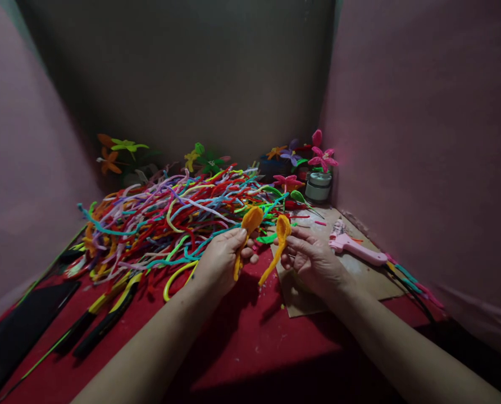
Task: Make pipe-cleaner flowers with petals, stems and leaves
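My left hand (225, 255) pinches an orange pipe-cleaner petal (253, 217), its rounded head up and its twisted stem hanging below the fingers. In my right hand (313, 258) is a second orange pipe-cleaner petal (282, 227), smaller and looped, with its stem slanting down to the left. The two petals are held apart, side by side, above the red tabletop (242, 342). Behind my left hand lies a big tangled heap of pipe cleaners (166, 219) in many colours.
Pliers with yellow-black handles (107, 314) and a black flat object (27, 320) lie at left. A pink glue gun (358, 249) rests on a cardboard sheet (305, 300) at right. Pipe-cleaner flowers, one pink (323, 159) above a pale jar (318, 186), stand along the back wall.
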`<state>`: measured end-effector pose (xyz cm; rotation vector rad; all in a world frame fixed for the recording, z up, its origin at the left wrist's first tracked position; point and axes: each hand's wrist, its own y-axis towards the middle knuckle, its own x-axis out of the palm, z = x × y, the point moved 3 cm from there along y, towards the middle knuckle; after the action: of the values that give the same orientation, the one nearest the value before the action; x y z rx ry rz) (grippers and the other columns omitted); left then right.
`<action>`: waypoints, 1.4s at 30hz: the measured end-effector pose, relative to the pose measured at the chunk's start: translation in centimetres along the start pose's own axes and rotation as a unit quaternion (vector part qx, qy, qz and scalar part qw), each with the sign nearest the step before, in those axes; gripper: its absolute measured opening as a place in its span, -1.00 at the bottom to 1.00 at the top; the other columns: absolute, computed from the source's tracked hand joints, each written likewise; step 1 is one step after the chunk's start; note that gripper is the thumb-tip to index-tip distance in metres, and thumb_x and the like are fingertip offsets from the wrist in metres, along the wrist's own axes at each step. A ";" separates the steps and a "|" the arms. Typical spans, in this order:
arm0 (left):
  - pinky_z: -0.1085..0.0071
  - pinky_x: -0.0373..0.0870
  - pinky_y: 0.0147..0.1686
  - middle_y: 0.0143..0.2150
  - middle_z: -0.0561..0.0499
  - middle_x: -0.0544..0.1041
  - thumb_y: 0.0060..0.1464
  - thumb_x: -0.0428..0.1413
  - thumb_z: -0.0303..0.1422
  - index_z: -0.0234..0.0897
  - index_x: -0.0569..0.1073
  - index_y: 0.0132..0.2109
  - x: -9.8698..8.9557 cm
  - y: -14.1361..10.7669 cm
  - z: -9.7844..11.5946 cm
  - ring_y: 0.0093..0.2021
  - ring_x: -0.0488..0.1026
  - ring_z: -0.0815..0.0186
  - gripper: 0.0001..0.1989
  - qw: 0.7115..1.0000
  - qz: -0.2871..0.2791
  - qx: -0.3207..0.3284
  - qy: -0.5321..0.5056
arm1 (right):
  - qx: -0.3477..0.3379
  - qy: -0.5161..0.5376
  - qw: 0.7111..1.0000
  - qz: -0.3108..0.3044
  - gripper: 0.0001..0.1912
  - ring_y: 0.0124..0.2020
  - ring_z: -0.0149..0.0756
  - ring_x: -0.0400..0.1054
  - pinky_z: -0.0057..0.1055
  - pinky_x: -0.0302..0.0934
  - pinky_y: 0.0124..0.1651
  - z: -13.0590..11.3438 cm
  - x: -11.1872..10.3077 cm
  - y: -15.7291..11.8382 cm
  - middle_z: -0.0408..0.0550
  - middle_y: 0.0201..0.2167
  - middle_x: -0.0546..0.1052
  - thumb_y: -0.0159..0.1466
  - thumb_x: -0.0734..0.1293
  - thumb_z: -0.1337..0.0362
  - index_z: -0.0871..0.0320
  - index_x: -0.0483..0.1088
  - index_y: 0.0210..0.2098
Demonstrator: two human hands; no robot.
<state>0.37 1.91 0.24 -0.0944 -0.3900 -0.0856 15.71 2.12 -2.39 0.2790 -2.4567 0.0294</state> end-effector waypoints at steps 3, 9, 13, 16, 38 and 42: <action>0.56 0.26 -0.58 -0.60 0.07 0.35 -0.06 0.14 -0.43 -0.43 0.45 -0.40 0.0 0.1 0.1 -0.65 0.25 0.53 -0.90 0.999 -0.003 0.015 0.028 | 0.004 0.010 1.000 0.002 -0.76 -0.57 -0.48 0.27 -0.52 0.09 -0.55 0.0 0.1 0.0 -0.14 -0.48 0.47 0.01 0.42 0.35 0.17 0.42 -0.30; 0.55 0.26 -0.61 -0.59 0.03 0.45 -0.18 0.23 -0.41 -0.42 0.45 -0.41 -0.1 0.0 0.3 -0.64 0.35 0.45 -0.84 0.998 0.021 -0.001 0.055 | 0.002 0.007 1.000 0.004 -0.76 -0.56 -0.48 0.26 -0.51 0.11 -0.52 0.0 0.2 0.0 -0.14 -0.48 0.47 -0.02 0.43 0.35 0.17 0.43 -0.32; 0.54 0.27 -0.62 -0.62 0.05 0.45 -0.22 0.25 -0.43 -0.38 0.40 -0.43 0.0 -0.1 0.4 -0.64 0.38 0.42 -0.82 0.997 0.042 0.026 0.052 | -0.010 0.007 1.000 -0.010 -0.77 -0.53 -0.48 0.27 -0.51 0.14 -0.49 0.2 0.4 -0.1 -0.15 -0.44 0.47 0.01 0.42 0.35 0.16 0.44 -0.30; 0.52 0.29 -0.60 -0.63 0.07 0.44 -0.24 0.23 -0.45 -0.35 0.36 -0.45 0.1 -0.3 0.4 -0.64 0.38 0.42 -0.82 0.996 0.054 0.053 0.046 | -0.008 -0.001 1.000 -0.030 -0.77 -0.50 -0.48 0.28 -0.49 0.16 -0.43 0.4 0.8 -0.2 -0.13 -0.38 0.47 0.04 0.40 0.35 0.16 0.44 -0.27; 0.50 0.24 -0.26 -0.38 0.06 0.40 -0.02 0.07 -0.47 -0.19 0.38 -0.31 1.0 -2.5 -0.1 -0.36 0.34 0.35 -0.91 0.844 0.085 0.356 0.392 | -0.044 -0.005 0.998 -0.047 -0.74 -0.37 -0.41 0.36 -0.44 0.24 -0.31 0.6 1.6 -0.5 -0.10 -0.27 0.49 0.04 0.40 0.38 0.12 0.44 -0.23; 0.49 0.24 -0.23 -0.34 0.02 0.41 0.00 0.06 -0.47 -0.19 0.39 -0.27 1.3 -2.6 -0.3 -0.31 0.35 0.33 -0.89 0.839 0.059 0.359 0.404 | -0.050 -0.009 0.997 -0.050 -0.78 -0.41 -0.42 0.35 -0.45 0.23 -0.35 0.4 1.8 -0.5 -0.10 -0.33 0.50 0.05 0.38 0.39 0.13 0.45 -0.26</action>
<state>1.38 -0.83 0.68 0.6534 0.4530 0.1499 14.27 1.26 -1.60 0.3596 -2.4508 -0.1384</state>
